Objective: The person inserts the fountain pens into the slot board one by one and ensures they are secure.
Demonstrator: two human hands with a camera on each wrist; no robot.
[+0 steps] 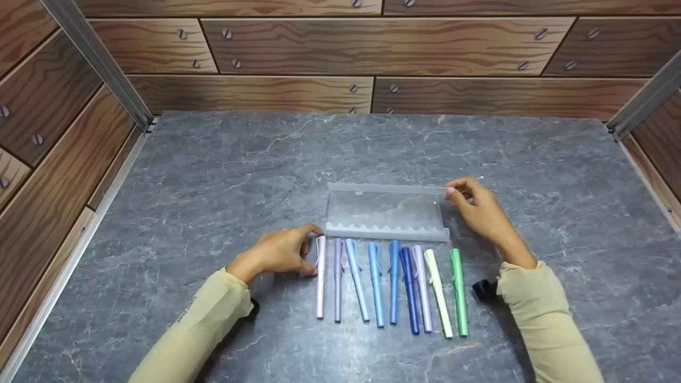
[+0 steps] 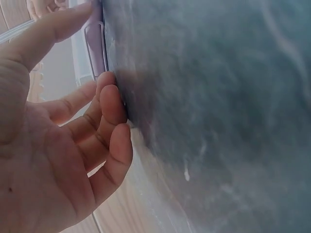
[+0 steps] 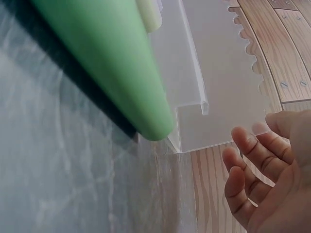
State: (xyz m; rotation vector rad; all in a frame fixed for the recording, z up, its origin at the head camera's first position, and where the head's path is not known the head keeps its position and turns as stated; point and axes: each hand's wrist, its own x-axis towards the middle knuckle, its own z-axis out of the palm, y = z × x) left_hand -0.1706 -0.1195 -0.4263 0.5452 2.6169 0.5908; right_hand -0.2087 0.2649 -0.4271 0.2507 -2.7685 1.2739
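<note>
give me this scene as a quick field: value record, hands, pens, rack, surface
left hand: left hand touches the pale lilac pen at the row's left end
right hand: right hand holds the far right corner of the frosted clear plastic pen rack
pens: nine lying side by side, lilac through blues to the dark green pen at the right end
rack: on the table, just beyond the pens, scalloped edge toward them, no pens in it
surface: grey marbled tabletop

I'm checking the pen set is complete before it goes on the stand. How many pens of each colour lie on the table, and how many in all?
Lilac or purple pens: 3
Blue pens: 4
Green pens: 2
Total: 9 pens, lying in a row in front of the clear pen stand.
</note>
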